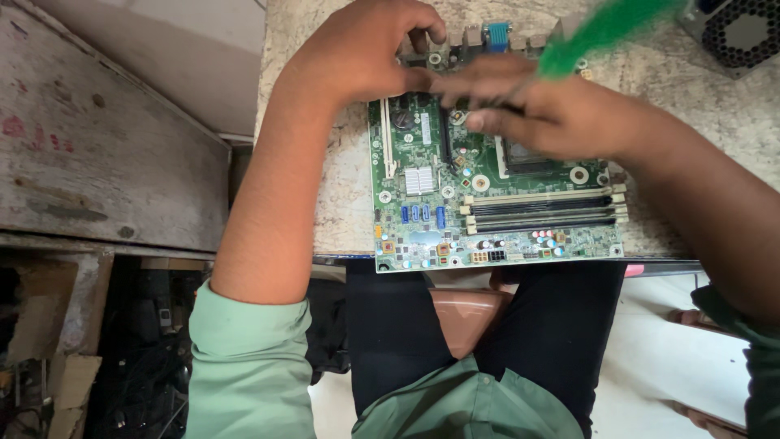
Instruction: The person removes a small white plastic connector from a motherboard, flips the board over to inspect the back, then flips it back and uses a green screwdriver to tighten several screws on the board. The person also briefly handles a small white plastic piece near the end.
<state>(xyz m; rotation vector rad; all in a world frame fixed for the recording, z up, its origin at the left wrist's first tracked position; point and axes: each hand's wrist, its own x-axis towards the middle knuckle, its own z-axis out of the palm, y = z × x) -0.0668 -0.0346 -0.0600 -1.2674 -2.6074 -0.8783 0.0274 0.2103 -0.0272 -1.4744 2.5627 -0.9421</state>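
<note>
A green computer motherboard [496, 219] lies flat on a speckled stone table [341, 187], its near edge over the table's front edge. My left hand [357, 53] rests curled on the board's far left corner, fingers pressed down near the rear ports. My right hand [552, 114] is blurred above the board's middle, close to the processor socket, and grips a tool with a green handle [601, 28] that points up and to the right. The tool's tip is hidden under my fingers. Black memory slots [540, 211] run across the board's right half.
A grey metal fan housing [735, 32] sits at the table's far right corner. A worn wooden panel [97, 138] stands to the left of the table. Below it is a dark cluttered space [138, 349]. My knees in black trousers are under the table's front edge.
</note>
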